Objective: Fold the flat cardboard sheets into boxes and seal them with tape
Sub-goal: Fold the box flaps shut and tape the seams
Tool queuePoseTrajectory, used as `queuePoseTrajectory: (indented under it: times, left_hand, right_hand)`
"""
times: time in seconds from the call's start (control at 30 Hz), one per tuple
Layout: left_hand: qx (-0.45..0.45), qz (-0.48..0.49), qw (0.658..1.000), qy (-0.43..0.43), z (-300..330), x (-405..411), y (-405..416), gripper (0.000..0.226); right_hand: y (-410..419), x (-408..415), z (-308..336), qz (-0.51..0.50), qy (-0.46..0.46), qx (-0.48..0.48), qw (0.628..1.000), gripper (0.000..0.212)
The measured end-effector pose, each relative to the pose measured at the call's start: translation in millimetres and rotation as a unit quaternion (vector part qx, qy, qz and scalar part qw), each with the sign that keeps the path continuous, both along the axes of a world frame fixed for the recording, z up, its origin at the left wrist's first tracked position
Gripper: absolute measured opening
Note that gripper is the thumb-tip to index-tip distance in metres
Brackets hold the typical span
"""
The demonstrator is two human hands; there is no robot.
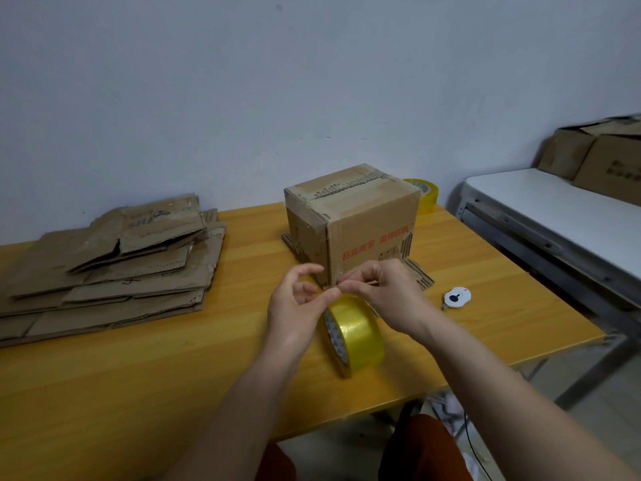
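Observation:
A folded cardboard box (353,220) with red print stands at the back middle of the yellow table (138,369), its bottom flaps splayed out. A roll of yellow tape (357,336) stands on edge in front of it. My left hand (298,307) and my right hand (385,293) meet just above the roll. Both pinch the loose end of the tape between thumb and fingertips, close to the box's lower front corner. A stack of flat cardboard sheets (111,262) lies at the left of the table.
A second yellow tape roll (426,194) stands behind the box at the right. A small white round device (457,297) lies on the table right of my hands. A white bench (555,210) with more cardboard boxes (603,161) stands at the right.

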State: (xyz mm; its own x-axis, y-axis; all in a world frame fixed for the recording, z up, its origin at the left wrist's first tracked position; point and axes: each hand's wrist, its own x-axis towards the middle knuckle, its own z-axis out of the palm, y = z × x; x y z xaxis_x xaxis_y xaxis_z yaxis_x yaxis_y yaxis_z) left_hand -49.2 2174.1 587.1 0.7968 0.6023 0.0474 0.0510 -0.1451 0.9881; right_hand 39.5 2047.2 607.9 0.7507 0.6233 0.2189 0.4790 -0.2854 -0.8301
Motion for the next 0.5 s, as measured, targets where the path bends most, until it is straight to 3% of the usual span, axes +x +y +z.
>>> queuePoseTrajectory:
  times: [0.07, 0.13, 0.23, 0.33, 0.4, 0.5]
  left_hand:
    - [-0.043, -0.017, 0.999, -0.008, -3.7, 0.2, -0.2, 0.007]
    - [-0.084, -0.005, 0.996, -0.021, -6.2, 1.7, -1.9, 0.009]
    - [-0.1, 0.024, 0.994, -0.026, -10.0, 4.8, -3.4, 0.007]
    - [0.049, 0.044, 0.997, -0.036, -14.7, 4.2, -3.1, 0.006]
    - [0.201, 0.056, 0.976, -0.06, -18.6, 1.7, -4.8, 0.013]
    - [0.313, 0.053, 0.944, -0.096, -26.0, -1.1, -8.8, 0.017]
  right_hand:
    - [-0.8, -1.5, -3.5, -0.011, 0.008, 0.012, 1.0, 0.019]
    - [-2.4, -3.8, -7.7, -0.019, 0.033, 0.023, 0.999, 0.047]
    - [-5.9, -5.5, -8.8, -0.027, 0.08, -0.033, 0.996, 0.066]
    - [-7.7, -9.0, -9.4, 0.008, 0.166, -0.044, 0.985, 0.067]
    - [-8.3, -10.2, -11.4, 0.003, 0.204, -0.005, 0.979, 0.064]
    - [-11.3, -11.2, -11.2, -0.01, 0.253, 0.043, 0.967, 0.061]
